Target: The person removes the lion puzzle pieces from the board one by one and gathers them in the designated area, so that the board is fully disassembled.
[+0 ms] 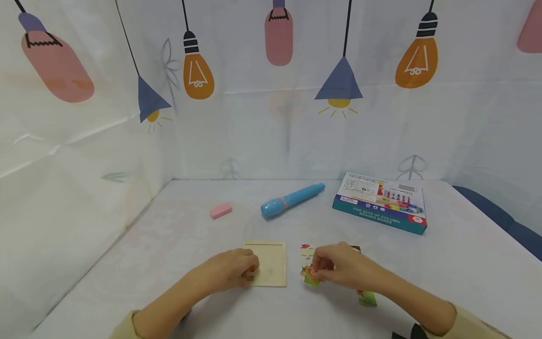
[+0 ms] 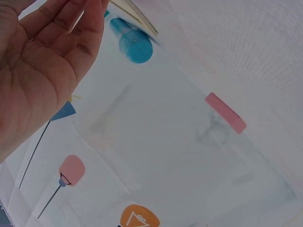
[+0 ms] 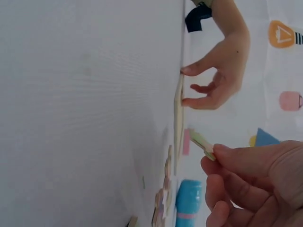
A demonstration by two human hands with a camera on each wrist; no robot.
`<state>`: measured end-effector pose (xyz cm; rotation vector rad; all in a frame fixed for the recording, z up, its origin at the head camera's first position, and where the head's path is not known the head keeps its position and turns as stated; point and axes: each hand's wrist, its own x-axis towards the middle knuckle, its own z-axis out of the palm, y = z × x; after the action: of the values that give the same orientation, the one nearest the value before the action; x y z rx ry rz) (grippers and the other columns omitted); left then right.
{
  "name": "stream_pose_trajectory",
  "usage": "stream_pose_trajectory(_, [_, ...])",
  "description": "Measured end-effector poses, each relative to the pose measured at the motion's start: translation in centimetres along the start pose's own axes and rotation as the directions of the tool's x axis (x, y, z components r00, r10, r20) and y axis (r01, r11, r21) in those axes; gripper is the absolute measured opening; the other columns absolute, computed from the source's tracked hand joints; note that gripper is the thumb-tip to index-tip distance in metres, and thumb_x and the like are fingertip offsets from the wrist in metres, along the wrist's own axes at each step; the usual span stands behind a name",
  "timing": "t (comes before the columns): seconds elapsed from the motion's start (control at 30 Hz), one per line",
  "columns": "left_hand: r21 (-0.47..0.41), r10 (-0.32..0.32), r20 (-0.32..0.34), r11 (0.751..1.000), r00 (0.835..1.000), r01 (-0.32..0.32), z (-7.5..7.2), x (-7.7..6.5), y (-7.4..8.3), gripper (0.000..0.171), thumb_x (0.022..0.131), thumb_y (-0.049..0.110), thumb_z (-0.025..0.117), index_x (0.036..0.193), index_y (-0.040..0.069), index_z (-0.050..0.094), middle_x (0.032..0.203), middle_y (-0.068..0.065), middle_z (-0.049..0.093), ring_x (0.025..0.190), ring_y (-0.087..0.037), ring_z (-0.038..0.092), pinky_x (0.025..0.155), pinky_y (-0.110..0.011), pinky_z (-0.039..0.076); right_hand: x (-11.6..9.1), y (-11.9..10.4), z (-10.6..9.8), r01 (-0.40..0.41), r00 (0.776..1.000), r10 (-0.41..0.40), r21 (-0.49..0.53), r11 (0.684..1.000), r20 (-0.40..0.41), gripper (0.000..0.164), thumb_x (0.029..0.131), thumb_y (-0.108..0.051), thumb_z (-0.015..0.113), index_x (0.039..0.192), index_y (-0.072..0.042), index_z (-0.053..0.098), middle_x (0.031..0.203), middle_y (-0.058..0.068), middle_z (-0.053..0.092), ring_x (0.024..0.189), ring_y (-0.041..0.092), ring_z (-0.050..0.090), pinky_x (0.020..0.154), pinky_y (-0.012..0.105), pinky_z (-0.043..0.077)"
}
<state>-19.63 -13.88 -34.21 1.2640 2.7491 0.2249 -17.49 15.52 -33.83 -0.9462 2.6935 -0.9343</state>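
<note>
In the head view a square wooden puzzle tray lies flat on the table. My left hand holds its left side, thumb and fingers spread along the edge. A coloured puzzle piece shows between those fingers, partly hidden. Right of the tray, my right hand pinches a green and orange puzzle piece between thumb and forefinger, raised above the table in the right wrist view. Other picture pieces lie around and beneath this hand, partly covered by it.
Behind the tray lie a pink eraser-like block and a blue microphone-shaped tube. A flat printed box sits at the back right. A patterned white cloth hangs behind the table. Dark blue furniture borders the right edge.
</note>
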Motion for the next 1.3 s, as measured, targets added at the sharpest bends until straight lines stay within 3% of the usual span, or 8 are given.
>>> stream_pose_trajectory(0.4, [-0.009, 0.001, -0.01, 1.0, 1.0, -0.001, -0.1, -0.2, -0.3, 0.029, 0.072, 0.016, 0.077, 0.086, 0.016, 0.053, 0.076, 0.007, 0.043, 0.071, -0.006, 0.041, 0.063, -0.018, 0.037, -1.7, 2.2, -1.0, -0.017, 0.998, 0.013, 0.071, 0.997, 0.056, 0.009, 0.082, -0.023, 0.07, 0.079, -0.02, 0.062, 0.071, -0.013, 0.058, 0.065, 0.004, 0.052, 0.059, 0.021, 0.045])
stream_pose_trajectory(0.73, [-0.007, 0.009, -0.01, 1.0, 1.0, -0.009, 0.0, -0.1, -0.3, 0.029, 0.072, 0.015, 0.077, 0.085, 0.016, 0.051, 0.075, 0.008, 0.042, 0.072, -0.005, 0.04, 0.063, -0.018, 0.036, -2.3, 3.4, -1.7, -0.098, 0.98, 0.074, 0.123, 0.988, 0.186, 0.011, 0.083, -0.02, 0.069, 0.078, -0.017, 0.059, 0.068, -0.009, 0.056, 0.061, 0.005, 0.051, 0.052, 0.02, 0.044])
stream_pose_trajectory(1.3, [0.001, 0.015, -0.005, 1.0, 1.0, -0.015, 0.0, 0.1, -0.2, 0.029, 0.071, 0.016, 0.078, 0.085, 0.015, 0.052, 0.075, 0.008, 0.042, 0.071, -0.005, 0.041, 0.063, -0.017, 0.036, -2.3, 3.5, -1.3, -0.137, 0.979, 0.122, 0.082, 0.987, 0.166, 0.009, 0.081, -0.019, 0.07, 0.078, -0.018, 0.062, 0.068, -0.009, 0.055, 0.063, 0.007, 0.05, 0.052, 0.019, 0.042])
